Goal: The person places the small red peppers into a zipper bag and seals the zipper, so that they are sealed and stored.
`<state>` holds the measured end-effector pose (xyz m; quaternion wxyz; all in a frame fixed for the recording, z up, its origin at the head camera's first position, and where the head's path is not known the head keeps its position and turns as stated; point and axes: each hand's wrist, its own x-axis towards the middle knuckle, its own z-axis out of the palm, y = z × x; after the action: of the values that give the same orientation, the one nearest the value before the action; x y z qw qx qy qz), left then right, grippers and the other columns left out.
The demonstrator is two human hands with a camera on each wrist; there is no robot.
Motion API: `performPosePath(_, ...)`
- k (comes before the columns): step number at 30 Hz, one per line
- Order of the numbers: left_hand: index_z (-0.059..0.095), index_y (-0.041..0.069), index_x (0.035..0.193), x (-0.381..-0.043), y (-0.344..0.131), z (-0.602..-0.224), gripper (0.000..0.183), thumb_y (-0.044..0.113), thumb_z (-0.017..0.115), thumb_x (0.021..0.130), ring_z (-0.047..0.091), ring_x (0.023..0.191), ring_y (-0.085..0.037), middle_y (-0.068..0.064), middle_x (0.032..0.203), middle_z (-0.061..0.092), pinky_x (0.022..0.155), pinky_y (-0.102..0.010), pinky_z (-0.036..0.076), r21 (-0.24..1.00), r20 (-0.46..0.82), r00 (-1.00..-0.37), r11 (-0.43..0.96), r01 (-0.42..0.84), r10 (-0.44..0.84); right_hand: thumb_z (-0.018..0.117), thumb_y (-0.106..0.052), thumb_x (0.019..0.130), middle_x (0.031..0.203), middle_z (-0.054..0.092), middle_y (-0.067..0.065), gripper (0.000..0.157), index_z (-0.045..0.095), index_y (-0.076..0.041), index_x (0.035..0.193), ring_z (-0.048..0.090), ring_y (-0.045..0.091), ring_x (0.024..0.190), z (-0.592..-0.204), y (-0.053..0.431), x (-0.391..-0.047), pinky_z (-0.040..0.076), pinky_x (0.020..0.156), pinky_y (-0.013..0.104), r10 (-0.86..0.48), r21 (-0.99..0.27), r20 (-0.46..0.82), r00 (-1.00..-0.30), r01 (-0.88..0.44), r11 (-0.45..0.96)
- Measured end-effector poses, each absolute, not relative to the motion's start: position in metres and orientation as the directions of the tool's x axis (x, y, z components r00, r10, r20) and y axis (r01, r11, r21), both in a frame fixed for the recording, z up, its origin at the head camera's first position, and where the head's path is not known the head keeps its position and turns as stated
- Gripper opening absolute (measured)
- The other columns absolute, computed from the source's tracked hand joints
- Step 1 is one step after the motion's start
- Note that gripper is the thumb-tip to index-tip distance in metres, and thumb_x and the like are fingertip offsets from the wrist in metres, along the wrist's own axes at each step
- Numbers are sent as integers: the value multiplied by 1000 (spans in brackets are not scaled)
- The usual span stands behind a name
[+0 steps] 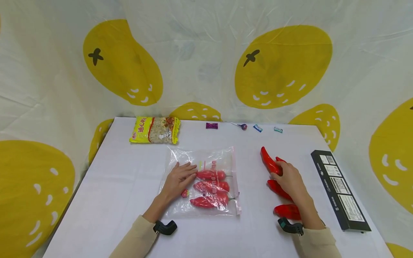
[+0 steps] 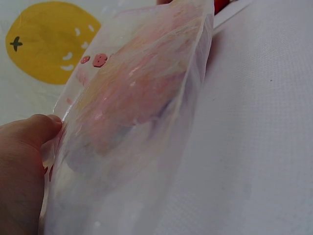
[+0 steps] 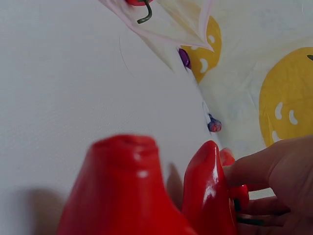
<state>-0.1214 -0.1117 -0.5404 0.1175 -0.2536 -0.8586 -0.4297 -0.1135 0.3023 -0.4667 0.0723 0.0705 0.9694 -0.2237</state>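
Note:
A clear zip bag (image 1: pixel 184 157) with pink print lies flat on the table, with three red chili peppers (image 1: pixel 209 201) inside, stems toward the zip edge. My left hand (image 1: pixel 177 181) rests on its left part, fingers extended; in the left wrist view the thumb (image 2: pixel 44 128) touches the plastic. To the right, my right hand (image 1: pixel 291 179) grips a red chili pepper (image 1: pixel 270 161) between thumb and fingers, its far end partly hidden by the hand. Close by lie another chili pepper (image 1: pixel 278 189) under the hand and one (image 1: pixel 286 211) near the wrist.
A yellow pasta packet (image 1: pixel 155 129) lies at the back left. Along the back edge are a purple candy (image 1: pixel 212 125), a lollipop (image 1: pixel 243 127) and two small wrapped candies (image 1: pixel 278 129). A long black box (image 1: pixel 340 190) lies on the right.

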Motion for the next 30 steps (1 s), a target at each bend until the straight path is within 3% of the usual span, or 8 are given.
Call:
performPosePath(5, 69, 16, 114, -121, -112, -541, 27, 27, 63, 90, 51, 128, -27, -2, 125, 64, 115, -59, 19, 678, 425, -843, 501, 538, 331, 69, -24, 83, 130, 51, 23, 66, 40, -3, 139, 51, 36, 109, -469, 304, -115, 54, 85, 52, 115, -491, -139, -984, 169, 855)
performPosePath(10, 69, 16, 114, -122, -113, -541, 27, 27, 63, 90, 52, 127, -28, -2, 125, 64, 114, -59, 20, 665, 433, -837, 508, 548, 335, 62, -32, 88, 130, 54, 19, 59, 42, -10, 138, 54, 31, 110, -462, 308, -111, 54, 88, 49, 121, -616, -138, -983, 180, 767)
performPosePath(19, 68, 17, 114, -123, -114, -541, 28, 29, 62, 90, 51, 128, -26, -1, 126, 64, 116, -56, 19, 668, 427, -840, 509, 542, 335, 57, -32, 92, 114, 65, 15, 36, 59, -15, 124, 62, 23, 90, -456, 302, -111, 54, 77, 28, -118, -737, -222, -968, 88, 670)
performPosePath(25, 69, 16, 114, -123, -114, -543, 28, 28, 62, 90, 52, 127, -27, -2, 125, 64, 115, -58, 20, 671, 432, -838, 502, 545, 332, 63, -33, 88, 118, 63, 11, 36, 62, -19, 121, 59, 23, 91, -462, 281, -119, 53, 74, 30, -214, -759, -263, -941, 64, 648)
performPosePath(30, 68, 15, 115, -122, -112, -542, 28, 27, 63, 90, 52, 127, -27, -2, 125, 64, 115, -57, 19, 679, 430, -839, 494, 543, 332, 61, -37, 89, 111, 64, 7, 37, 59, -23, 123, 58, 24, 87, -465, 259, -131, 54, 73, 32, -268, -781, -285, -920, 60, 622)
